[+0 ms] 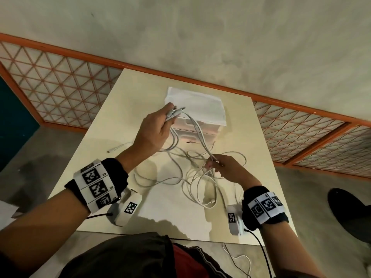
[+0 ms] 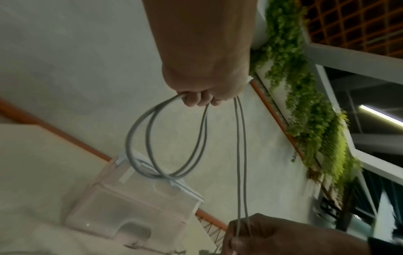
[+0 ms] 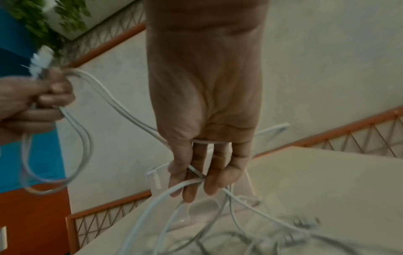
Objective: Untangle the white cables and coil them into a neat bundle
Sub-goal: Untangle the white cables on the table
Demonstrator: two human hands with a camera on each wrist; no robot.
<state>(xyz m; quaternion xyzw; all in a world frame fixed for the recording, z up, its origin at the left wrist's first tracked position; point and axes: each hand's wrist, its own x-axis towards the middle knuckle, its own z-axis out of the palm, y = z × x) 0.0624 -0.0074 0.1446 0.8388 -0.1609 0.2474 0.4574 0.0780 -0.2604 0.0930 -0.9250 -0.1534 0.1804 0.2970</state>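
Observation:
White cables [image 1: 192,177] lie tangled on the cream table [image 1: 164,213]. My left hand [image 1: 158,125] is raised above the table and grips a small coil of cable [image 2: 167,141], with the plug ends [image 1: 176,112] sticking out past its fingers. Two strands [image 1: 200,135] run from it down to my right hand [image 1: 222,167], which pinches them just above the tangle. In the right wrist view the right hand's fingers [image 3: 191,181] curl round the strands [image 3: 130,113], and the left hand [image 3: 37,103] holds hanging loops at the left.
A clear plastic box with a white lid [image 1: 197,109] stands at the back of the table, behind the left hand. One loose cable end [image 1: 118,148] lies at the table's left edge. Another white cable [image 1: 239,259] hangs below the front edge. An orange-framed lattice fence [image 1: 60,85] runs behind.

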